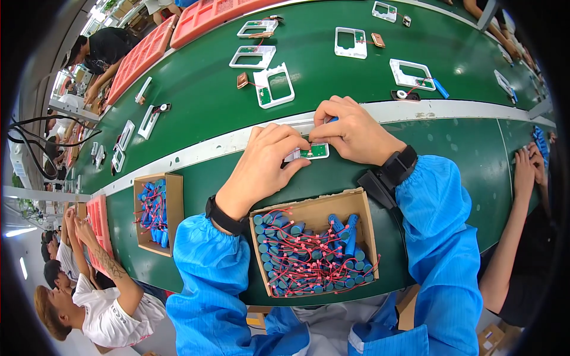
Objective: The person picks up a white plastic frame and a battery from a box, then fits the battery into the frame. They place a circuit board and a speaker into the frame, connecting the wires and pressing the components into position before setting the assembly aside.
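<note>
A small white plastic housing with a green circuit board [319, 152] lies at the near side of the white rail, between my hands. My left hand [265, 167] is closed on its left end, thumb and index fingertips at the board. Close above the board, my right hand [355, 132] is closed too, with a bit of blue battery [333, 119] showing between its fingers. Its fingertips meet near the left index finger, and whatever small part they pinch there is hidden. Below my hands stands a cardboard box [373, 237] of blue cylindrical batteries with red wires.
Another battery box [175, 210] stands to the left. Beyond the white rail [439, 110], several white frames [274, 87] with boards and wires lie on the green belt [196, 101]. Red trays [142, 59] line the far left. Co-workers sit on both sides; a co-worker's hands [530, 163] are at right.
</note>
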Demonstrator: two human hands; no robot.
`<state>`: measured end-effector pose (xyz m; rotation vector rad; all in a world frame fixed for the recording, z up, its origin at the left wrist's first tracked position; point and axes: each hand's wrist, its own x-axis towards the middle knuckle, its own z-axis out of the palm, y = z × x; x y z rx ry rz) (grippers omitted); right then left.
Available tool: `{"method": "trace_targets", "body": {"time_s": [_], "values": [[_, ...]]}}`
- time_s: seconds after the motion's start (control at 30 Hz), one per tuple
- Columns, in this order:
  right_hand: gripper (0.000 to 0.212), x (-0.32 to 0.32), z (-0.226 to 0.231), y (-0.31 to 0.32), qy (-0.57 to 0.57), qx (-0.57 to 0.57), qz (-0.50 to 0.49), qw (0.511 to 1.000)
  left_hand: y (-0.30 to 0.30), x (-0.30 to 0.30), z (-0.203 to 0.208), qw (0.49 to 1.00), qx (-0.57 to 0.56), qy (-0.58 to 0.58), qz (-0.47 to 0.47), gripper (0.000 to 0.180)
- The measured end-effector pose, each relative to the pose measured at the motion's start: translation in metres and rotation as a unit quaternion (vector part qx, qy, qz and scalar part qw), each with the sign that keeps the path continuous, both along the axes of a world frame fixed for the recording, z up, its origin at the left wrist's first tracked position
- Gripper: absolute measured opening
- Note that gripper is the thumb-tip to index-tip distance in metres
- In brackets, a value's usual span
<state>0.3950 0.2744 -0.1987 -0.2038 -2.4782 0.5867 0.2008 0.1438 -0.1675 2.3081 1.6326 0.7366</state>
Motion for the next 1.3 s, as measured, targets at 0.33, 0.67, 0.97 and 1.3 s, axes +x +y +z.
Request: {"method": "trace_targets", "body": {"time_s": [0.33,0.67,0.97,1.3], "values": [[0.017,-0.0015,0.0008,-0.0004,0.002,0.014,-0.001,1.0,0.0002,-0.0003,0.0008,1.0,-0.005,-0.002,0.002,0.024],[0.019,-0.0015,-0.0009,-0.0007,0.02,0.005,0.007,1.0,-0.0002,0.0015,0.0017,1.0,-0.004,-0.008,0.005,0.022],[0.021,-0.0013,-0.0019,-0.0021,0.019,-0.01,0.018,1.0,-0.0004,0.0017,-0.001,1.0,0.007,-0.008,0.0,0.022],[0.019,-0.0023,-0.004,-0.0029,0.021,-0.056,0.023,0.998,-0.0012,0.0012,-0.001,1.0,0.015,-0.015,-0.003,0.022]]}}
